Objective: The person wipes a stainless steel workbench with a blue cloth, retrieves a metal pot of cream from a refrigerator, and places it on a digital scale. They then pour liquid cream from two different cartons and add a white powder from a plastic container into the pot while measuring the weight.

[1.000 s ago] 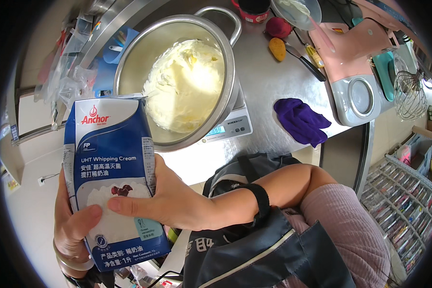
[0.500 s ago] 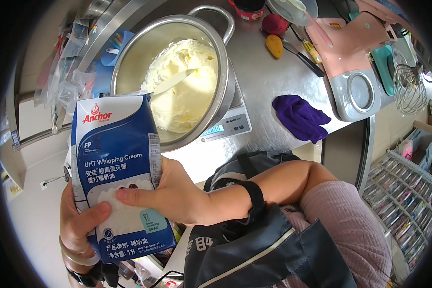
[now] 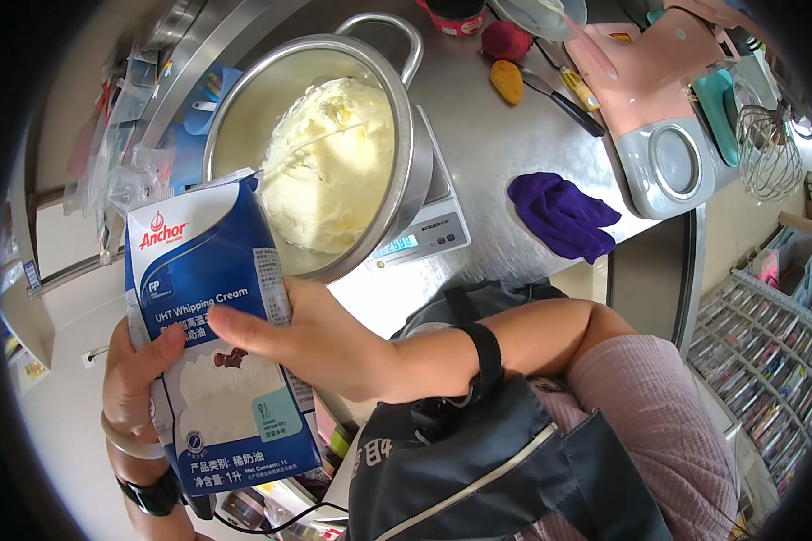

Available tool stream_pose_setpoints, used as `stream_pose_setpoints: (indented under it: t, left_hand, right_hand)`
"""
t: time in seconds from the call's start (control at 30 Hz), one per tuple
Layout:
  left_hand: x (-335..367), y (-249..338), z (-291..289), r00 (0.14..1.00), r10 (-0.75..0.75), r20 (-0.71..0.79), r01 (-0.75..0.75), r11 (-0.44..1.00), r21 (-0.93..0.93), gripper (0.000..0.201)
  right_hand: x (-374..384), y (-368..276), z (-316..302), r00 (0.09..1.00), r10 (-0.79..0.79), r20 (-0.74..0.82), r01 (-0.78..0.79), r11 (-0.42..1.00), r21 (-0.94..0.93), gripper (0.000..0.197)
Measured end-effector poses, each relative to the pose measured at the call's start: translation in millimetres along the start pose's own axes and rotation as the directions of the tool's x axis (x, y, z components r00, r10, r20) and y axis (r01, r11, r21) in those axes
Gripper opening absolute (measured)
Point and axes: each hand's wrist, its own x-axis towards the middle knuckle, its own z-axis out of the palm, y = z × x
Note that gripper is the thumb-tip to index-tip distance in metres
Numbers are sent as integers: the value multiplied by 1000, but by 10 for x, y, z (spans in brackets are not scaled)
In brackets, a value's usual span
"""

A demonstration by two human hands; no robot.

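Both my hands hold a blue and white whipping cream carton (image 3: 212, 284), its top tilted toward a large steel bowl (image 3: 230, 117). From the carton's top corner a thin stream of cream (image 3: 311, 142) runs into the bowl, over a pale mound of thick whipped cream (image 3: 334, 189). My left hand (image 3: 135, 379) is closed round the carton's left side, thumb on the front. My right hand (image 3: 325, 343) grips its right side, thumb pressed on the front; its other fingers are hidden behind. The bowl rests on a kitchen scale (image 3: 433, 233) with a lit display.
Right of the bowl, a purple cloth (image 3: 564, 215) lies on the steel table (image 3: 478, 144). Farther back are a yellow fruit (image 3: 506, 82), a knife (image 3: 564, 104) and a dark red round thing (image 3: 505, 41). A pink stand mixer (image 3: 654, 81) and a wire whisk (image 3: 769, 153) are at the right.
Both hands now grip the carton higher, with the thumbs nearer its middle. The cream stream has grown thinner. The view has shifted slightly.
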Motion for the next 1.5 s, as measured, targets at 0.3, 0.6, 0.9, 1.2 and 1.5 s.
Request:
stream_pose_setpoints:
  t: [0.3,0.6,0.9,1.2,1.5]
  left_hand:
    - [-22,-128,-30,999,-31,-36,30,999,-18,53]
    - [-88,-218,-19,999,7,-36,-8,1000,-25,50]
    - [-10,-89,-69,999,-22,-33,22,1000,19,43]
    - [-22,-21,-101,994,-46,-95,50,998,42,38]
    - [-29,-88,32,977,1,-214,5,1000,27,36]
  right_hand:
    - [48,212,-17,998,-5,-68,12,995,100,27]
    - [26,230,-34,999,-33,-33,36,994,102,26]
    - [48,276,-92,999,-28,20,27,997,71,29]
    - [45,134,4,1000,-2,-23,4,992,128,43]
    - [16,181,64,977,-144,-155,146,989,-1,36]
